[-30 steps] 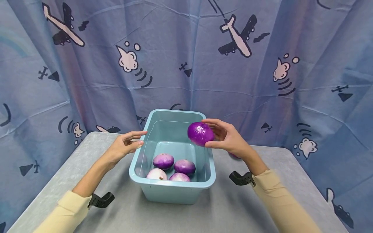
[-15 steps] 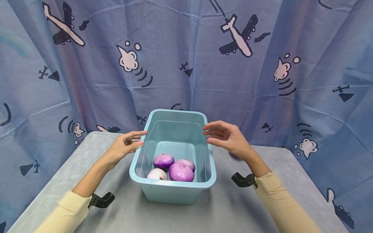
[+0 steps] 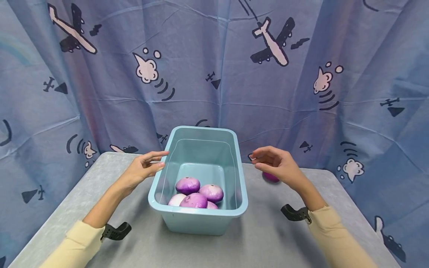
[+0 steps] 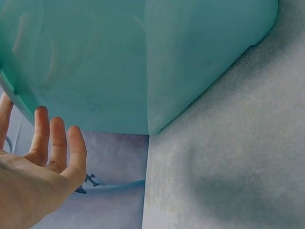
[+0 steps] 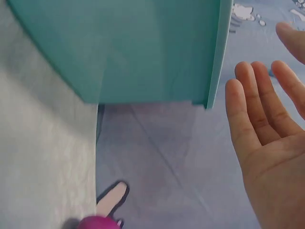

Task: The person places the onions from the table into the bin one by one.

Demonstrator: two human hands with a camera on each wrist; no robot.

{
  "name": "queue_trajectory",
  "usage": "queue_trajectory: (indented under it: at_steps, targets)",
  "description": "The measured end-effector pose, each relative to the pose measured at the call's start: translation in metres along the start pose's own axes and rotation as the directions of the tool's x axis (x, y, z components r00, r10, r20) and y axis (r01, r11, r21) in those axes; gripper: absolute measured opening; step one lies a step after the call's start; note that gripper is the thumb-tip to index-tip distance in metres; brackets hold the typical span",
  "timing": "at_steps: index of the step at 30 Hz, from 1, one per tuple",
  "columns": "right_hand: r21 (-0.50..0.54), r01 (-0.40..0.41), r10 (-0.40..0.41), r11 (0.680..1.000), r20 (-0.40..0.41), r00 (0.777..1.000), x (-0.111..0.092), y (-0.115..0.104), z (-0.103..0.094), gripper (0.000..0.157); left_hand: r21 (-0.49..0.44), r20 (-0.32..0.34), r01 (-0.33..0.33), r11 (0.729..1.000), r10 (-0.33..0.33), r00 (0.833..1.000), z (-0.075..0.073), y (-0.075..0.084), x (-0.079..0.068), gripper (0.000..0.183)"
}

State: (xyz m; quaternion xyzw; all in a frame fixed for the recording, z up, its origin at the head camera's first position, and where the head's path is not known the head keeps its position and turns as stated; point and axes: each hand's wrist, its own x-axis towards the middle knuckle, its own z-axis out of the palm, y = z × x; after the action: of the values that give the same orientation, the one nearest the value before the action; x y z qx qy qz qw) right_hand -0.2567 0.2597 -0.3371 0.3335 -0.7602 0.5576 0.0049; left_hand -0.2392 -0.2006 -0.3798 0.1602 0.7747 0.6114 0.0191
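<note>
A light-blue plastic bin [image 3: 197, 221] stands on the table with several purple and whitish onions [image 3: 187, 185] heaped at its near end. At the bin's left rim, my left hand [image 3: 139, 171] has its fingertips against or just beside the edge, the fingers loosely bent; the left wrist view puts the hand [image 4: 43, 167] outside the wall. To the right of the bin, my right hand [image 3: 279, 167] hovers with relaxed fingers and holds nothing. Behind and below it lies another purple onion [image 3: 270, 177], partly hidden by the hand; its top [image 5: 98, 223] shows in the right wrist view.
The grey table [image 3: 261, 238] extends on both sides of the bin. Close behind it hangs a blue curtain [image 3: 187, 74] printed with airplanes. Each wrist carries a black strap mount [image 3: 117, 230].
My right hand has let an onion go into the bin, where it settled on the near pile. Since then the hand has moved right, off the rim. My left hand stays put.
</note>
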Motion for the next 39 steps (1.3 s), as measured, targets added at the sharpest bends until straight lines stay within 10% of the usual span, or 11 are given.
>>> queue_trajectory:
  at_steps: [39]
  targets:
    - [-0.193, -0.414, 0.353, 0.890, -0.282, 0.892, -0.078, 0.098, -0.076, 0.058, -0.020, 0.005, -0.004, 1.000, 0.004, 1.000, 0.001, 0.000, 0.000, 0.048]
